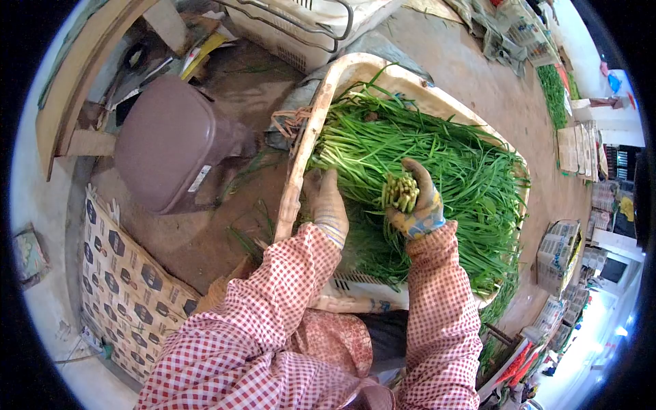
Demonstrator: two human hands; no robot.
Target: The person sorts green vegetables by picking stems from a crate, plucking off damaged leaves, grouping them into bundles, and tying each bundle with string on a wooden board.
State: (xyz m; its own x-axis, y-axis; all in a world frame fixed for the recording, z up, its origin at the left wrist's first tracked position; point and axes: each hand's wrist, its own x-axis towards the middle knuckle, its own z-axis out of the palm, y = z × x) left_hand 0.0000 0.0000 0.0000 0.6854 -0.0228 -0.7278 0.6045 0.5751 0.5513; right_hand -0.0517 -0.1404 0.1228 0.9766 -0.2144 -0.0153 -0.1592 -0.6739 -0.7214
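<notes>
A pale, dirt-stained plastic crate (298,181) holds a thick layer of long green chives (471,164), their whitish stem ends towards the left. In its right half, my right hand (425,205) wears a glove with a blue and yellow cuff. Its fingers are wrapped round a bunch of chives (402,193), with the stem ends facing me. Just inside the left rim is my left hand (328,205), in a light, soiled glove. The thumb and a finger stretch forward, slightly apart, close to the pale stems; the other fingers are mostly hidden.
Left of the crate stands a brown plastic stool (164,143). A patterned cardboard sheet (130,287) leans at the lower left. Beyond the crate is another white crate (287,34) with a metal handle. More greens (551,92) and stacked crates (557,256) lie along the right side.
</notes>
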